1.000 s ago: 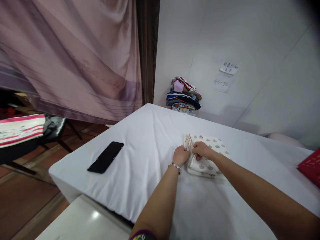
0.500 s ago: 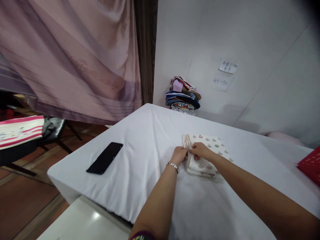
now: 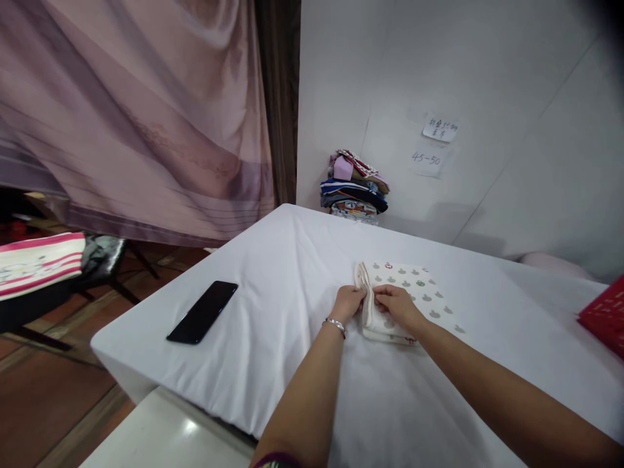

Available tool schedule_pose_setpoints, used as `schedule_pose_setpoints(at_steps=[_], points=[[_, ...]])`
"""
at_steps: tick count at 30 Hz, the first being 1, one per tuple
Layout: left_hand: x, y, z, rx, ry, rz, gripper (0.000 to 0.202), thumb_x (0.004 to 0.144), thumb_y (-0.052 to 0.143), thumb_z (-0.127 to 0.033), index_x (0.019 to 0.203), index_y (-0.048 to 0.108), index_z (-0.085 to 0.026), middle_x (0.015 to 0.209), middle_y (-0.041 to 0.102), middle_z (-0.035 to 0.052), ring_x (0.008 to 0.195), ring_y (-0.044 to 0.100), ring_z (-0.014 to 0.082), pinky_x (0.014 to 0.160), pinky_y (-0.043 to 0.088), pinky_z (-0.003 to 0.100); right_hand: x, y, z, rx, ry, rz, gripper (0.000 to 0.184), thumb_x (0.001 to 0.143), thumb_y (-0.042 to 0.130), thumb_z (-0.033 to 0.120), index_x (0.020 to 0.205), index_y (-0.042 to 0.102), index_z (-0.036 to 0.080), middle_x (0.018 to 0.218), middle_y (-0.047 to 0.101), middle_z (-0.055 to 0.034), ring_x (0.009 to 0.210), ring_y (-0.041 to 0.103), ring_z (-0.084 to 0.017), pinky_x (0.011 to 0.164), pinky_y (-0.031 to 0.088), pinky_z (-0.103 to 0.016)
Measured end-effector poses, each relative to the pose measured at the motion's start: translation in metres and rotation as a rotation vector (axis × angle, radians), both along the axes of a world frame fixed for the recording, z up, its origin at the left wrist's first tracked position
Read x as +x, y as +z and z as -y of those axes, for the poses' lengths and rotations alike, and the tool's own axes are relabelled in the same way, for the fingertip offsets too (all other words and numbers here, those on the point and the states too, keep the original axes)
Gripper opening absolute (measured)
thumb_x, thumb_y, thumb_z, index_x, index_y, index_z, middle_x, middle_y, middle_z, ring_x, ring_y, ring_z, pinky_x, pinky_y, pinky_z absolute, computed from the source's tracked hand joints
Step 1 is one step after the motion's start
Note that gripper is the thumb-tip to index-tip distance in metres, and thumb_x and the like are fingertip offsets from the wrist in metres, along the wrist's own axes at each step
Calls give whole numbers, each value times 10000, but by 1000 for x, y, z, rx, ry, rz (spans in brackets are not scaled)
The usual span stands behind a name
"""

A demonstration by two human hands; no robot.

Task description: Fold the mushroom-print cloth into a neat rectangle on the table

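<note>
A folded white cloth point(image 3: 419, 286) with small grey, red and green prints lies on the white-covered table point(image 3: 273, 273), its layered folds facing left. My left hand point(image 3: 350, 302), with a silver bracelet at the wrist, pinches the left folded edge of the cloth. My right hand point(image 3: 396, 305) is just to the right of it, fingers closed on the cloth's upper layers near the same edge. The right fingertips are partly hidden by the folds and the hand.
A black phone point(image 3: 203, 312) lies on the table's left part. A pile of folded clothes point(image 3: 355, 185) stands at the far edge by the wall. A red object point(image 3: 604, 318) sits at the right edge. A chair point(image 3: 104, 260) with striped cloth point(image 3: 41, 263) stands left.
My right fingers have shifted slightly right and down from the edge, and the folds at the left look straighter. My left hand keeps its hold. The camera view has shifted a little.
</note>
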State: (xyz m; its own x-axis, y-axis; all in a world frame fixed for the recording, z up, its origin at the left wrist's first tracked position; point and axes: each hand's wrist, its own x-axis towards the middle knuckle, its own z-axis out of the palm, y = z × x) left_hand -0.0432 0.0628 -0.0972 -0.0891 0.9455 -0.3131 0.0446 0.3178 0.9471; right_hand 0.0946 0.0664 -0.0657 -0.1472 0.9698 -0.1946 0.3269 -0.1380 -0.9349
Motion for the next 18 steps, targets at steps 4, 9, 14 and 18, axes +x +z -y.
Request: schedule_pose_setpoints(at_steps=[4,9,14,18], points=[[-1,-2,-2,0,9,-4,208,720,602,-289,575,554,-148,429,476,-36,441,473,88,470,343,203,-5,-2,-1,20,-14,16,171,684,514,96,810,618,148,586,565,35,476,478,-63,468,428,-165],[0,0,-2,-20,16,26,299,774,542,-389,595,539,-150,494,523,-19,437,479,85,460,347,213,-6,-2,-2,44,5,72,203,698,518,125,856,644,149,581,562,34,454,461,-64,436,409,-165],[0,2,0,-26,10,30,384,724,577,-512,617,552,-144,504,532,-10,449,476,94,447,334,223,-5,-5,-3,75,32,151,258,707,489,119,889,669,151,614,606,13,479,491,-78,463,429,-174],[-2,4,2,-18,-6,18,445,629,641,-580,619,555,-144,475,495,-27,455,446,93,435,316,220,-4,-6,-3,228,82,211,271,700,488,118,872,688,181,822,675,-10,733,591,-122,626,472,-192]])
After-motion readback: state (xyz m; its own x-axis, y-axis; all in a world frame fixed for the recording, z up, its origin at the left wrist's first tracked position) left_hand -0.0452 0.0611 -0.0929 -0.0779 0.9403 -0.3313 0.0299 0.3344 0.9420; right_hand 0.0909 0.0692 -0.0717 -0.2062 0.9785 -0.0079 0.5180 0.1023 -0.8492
